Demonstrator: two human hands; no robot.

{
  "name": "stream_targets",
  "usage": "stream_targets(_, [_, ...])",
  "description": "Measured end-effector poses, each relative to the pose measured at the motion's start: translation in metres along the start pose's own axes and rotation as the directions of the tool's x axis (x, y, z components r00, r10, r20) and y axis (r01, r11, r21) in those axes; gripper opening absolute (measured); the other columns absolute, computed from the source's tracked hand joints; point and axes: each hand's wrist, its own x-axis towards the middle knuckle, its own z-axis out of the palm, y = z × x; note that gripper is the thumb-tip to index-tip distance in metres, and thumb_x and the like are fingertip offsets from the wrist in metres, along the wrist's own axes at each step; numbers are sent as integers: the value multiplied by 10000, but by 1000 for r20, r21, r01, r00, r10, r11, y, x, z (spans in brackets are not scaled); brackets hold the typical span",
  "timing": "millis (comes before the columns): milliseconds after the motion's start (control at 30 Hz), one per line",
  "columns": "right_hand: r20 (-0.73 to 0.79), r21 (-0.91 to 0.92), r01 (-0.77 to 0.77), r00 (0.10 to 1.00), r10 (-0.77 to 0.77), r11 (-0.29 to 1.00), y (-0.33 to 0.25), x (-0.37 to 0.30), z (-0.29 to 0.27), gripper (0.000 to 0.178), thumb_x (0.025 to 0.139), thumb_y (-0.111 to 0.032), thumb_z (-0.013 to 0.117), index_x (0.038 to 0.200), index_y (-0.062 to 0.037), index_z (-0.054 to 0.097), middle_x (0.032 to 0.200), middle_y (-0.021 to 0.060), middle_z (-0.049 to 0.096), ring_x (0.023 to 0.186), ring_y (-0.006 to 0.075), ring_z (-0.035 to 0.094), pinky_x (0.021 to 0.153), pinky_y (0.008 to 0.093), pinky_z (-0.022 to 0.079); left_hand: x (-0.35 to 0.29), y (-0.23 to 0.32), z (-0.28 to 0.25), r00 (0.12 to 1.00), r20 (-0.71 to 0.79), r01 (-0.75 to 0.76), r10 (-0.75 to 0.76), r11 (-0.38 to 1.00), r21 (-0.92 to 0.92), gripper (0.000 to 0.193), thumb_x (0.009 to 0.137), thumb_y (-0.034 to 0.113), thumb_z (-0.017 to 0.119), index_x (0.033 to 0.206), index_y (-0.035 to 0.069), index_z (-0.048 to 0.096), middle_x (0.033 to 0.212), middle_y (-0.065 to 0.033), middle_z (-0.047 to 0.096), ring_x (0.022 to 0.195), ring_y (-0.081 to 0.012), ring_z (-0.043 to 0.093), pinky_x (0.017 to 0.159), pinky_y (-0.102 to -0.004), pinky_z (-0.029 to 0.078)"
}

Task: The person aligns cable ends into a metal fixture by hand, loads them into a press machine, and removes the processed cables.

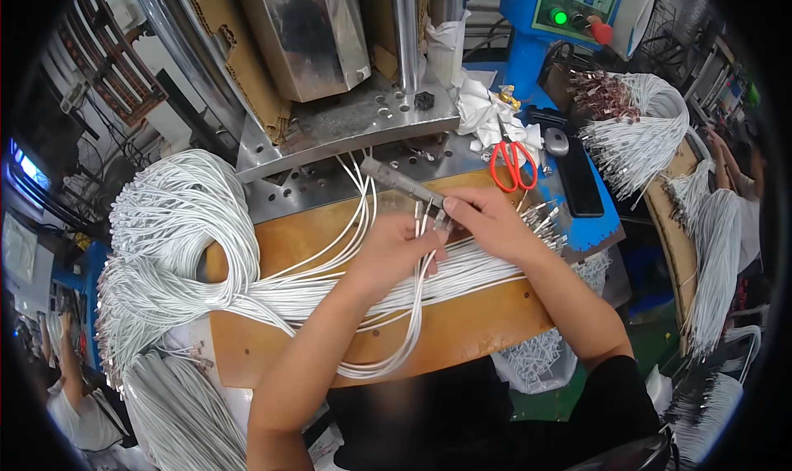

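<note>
My left hand point(398, 252) is closed around a few white cables point(417, 306), their small connector ends pointing up between the fingers. These cables loop down toward the front edge of the brown board. My right hand point(491, 223) pinches the near end of a narrow grey metal bar point(400, 182), which slants up and left toward the press. Both hands meet at the bar's near end, so the exact contact between connectors and bar is partly hidden. Under my hands a thick bundle of white cables point(313, 294) lies across the brown board point(264, 355).
A steel press bed point(346, 129) stands directly behind the board. Red-handled scissors point(513, 167) and a black phone point(580, 178) lie at the right. Coiled white cables point(186, 215) pile up at the left. A blue control box point(569, 5) and more cable bundles point(639, 141) are at the far right.
</note>
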Motion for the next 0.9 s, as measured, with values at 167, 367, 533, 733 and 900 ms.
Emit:
stream_targets(167, [20, 38, -92, 996, 91, 995, 6, 4, -15, 254, 996, -166, 517, 1077, 27, 661, 817, -12, 618, 736, 60, 530, 672, 238, 446, 1, -1, 7, 972, -203, -82, 120, 979, 186, 98, 908, 74, 610, 839, 9, 635, 621, -40, 598, 477, -107, 536, 450, -246, 429])
stream_targets(367, [99, -14, -76, 992, 77, 997, -2, 0, -7, 285, 997, -162, 513, 1164, 25, 648, 862, 7, 648, 772, 67, 558, 709, 243, 474, -3, -1, 6, 995, -99, -9, 17, 997, 81, 241, 956, 193, 588, 804, 14, 644, 587, -9, 563, 452, -80, 485, 422, -238, 370])
stream_targets(533, [91, -35, 9, 996, -6, 999, 0, -2, -5, 296, 996, -152, 507, 1198, 24, 634, 870, 8, 651, 772, 65, 552, 705, 243, 470, -3, -2, 3, 997, -76, 8, 3, 990, 140, 285, 970, 185, 523, 823, -26, 645, 588, -24, 556, 458, -92, 486, 425, -251, 365])
stream_targets(733, [67, -54, 52, 997, -48, 997, -14, -3, 4, 302, 989, -130, 511, 1226, 23, 618, 883, 8, 653, 779, 64, 548, 709, 237, 458, -7, -3, 5, 990, -140, -12, 30, 992, 127, 282, 972, 183, 520, 818, -25, 632, 581, -23, 548, 465, -92, 496, 429, -251, 375])
stream_targets(900, [55, -115, 129, 991, -123, 985, -9, -3, 6, 300, 980, -115, 521, 1229, 22, 614, 870, -4, 648, 777, 65, 543, 708, 236, 450, -3, -12, 3, 985, -129, -98, 118, 983, 158, 296, 981, 205, 514, 830, -25, 624, 577, -26, 543, 454, -94, 495, 422, -254, 377])
